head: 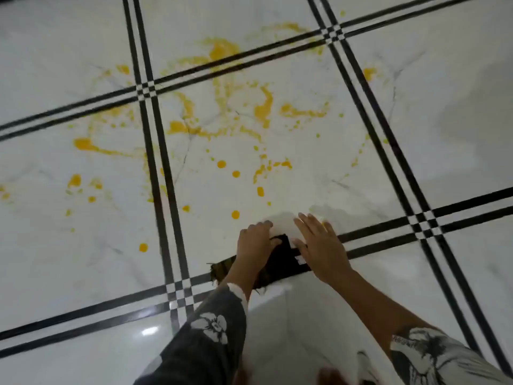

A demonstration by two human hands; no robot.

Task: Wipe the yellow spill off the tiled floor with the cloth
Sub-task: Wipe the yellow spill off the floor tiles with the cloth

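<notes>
beyond the cloth (283, 262), yellow spill (222, 50) crosses black floor stripes (151, 162).

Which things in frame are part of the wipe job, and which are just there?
Job: dark cloth, yellow spill, tiled floor, left hand gripping the cloth, right hand flat on it.
Just there: black tile stripes, floral sleeves.

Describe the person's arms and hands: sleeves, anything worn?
No gloves on the left hand or right hand. The left sleeve is dark grey with white flowers, reaching nearly to the wrist. The right sleeve has a similar grey-and-white floral print but stops higher, forearm uncovered.
</notes>
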